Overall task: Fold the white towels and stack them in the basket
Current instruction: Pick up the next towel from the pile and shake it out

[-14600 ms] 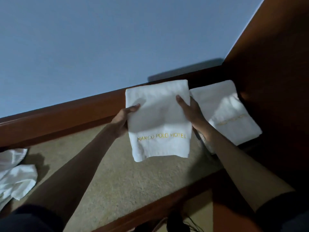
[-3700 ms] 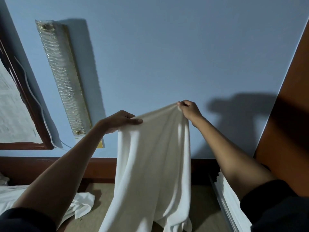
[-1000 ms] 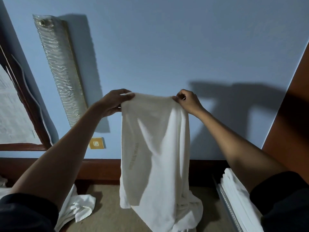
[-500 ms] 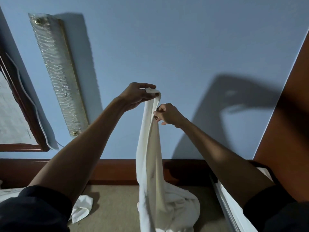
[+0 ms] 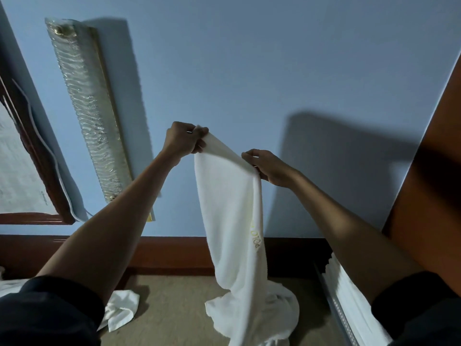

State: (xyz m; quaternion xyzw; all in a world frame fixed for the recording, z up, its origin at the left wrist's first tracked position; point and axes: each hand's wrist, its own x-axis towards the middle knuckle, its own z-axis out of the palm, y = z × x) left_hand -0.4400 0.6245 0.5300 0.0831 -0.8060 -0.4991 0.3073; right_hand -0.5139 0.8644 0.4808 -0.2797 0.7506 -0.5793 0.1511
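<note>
The head view shows the left hand (image 5: 184, 142) pinching the top edge of a white towel (image 5: 234, 221), fingers curled tight. The right hand (image 5: 269, 167) pinches the same edge just beside it; the towel hangs down, its bottom bunched on the beige surface (image 5: 174, 313).

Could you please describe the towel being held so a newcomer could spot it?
Against the blue wall, the left hand and right hand are raised. The white towel hangs from them to the beige surface; the crumpled towel at lower left and the folded towels at right lie unheld.
</note>
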